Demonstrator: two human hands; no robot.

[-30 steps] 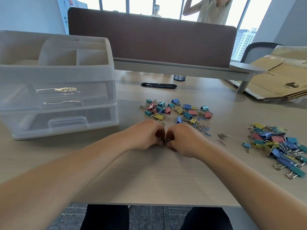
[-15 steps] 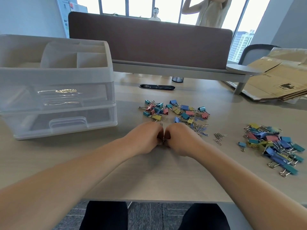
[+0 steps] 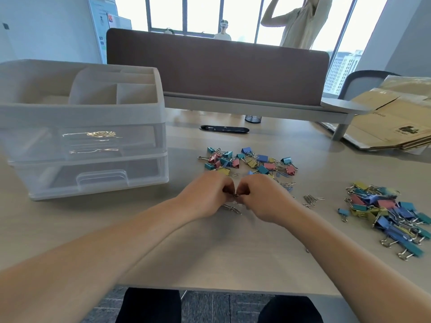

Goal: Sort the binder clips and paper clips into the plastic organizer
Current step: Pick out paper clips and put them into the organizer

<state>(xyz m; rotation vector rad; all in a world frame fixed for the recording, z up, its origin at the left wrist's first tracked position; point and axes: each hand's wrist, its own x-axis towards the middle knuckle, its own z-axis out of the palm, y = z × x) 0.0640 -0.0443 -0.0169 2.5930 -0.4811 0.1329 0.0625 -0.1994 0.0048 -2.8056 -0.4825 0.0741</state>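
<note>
My left hand [image 3: 205, 197] and my right hand [image 3: 263, 198] meet at mid-table with fingers curled, together pinching a small bunch of silver paper clips [image 3: 236, 195]. More paper clips [image 3: 232, 209] lie on the table just below my hands. A pile of small coloured binder clips [image 3: 251, 160] sits just beyond my hands. A second pile of larger binder clips [image 3: 387, 213] lies at the right. The translucent plastic organizer [image 3: 84, 127] stands at the left, with top compartments and two closed drawers.
Loose paper clips [image 3: 311, 199] lie right of my right hand. A black flat object [image 3: 224, 129] and a mesh cup [image 3: 253, 118] sit near the brown divider [image 3: 217, 66]. Flattened cardboard [image 3: 391, 117] is at the far right. Two people stand behind the divider.
Both hands stay together on the paper clips with only small finger movements. The view has shifted slightly downward.
</note>
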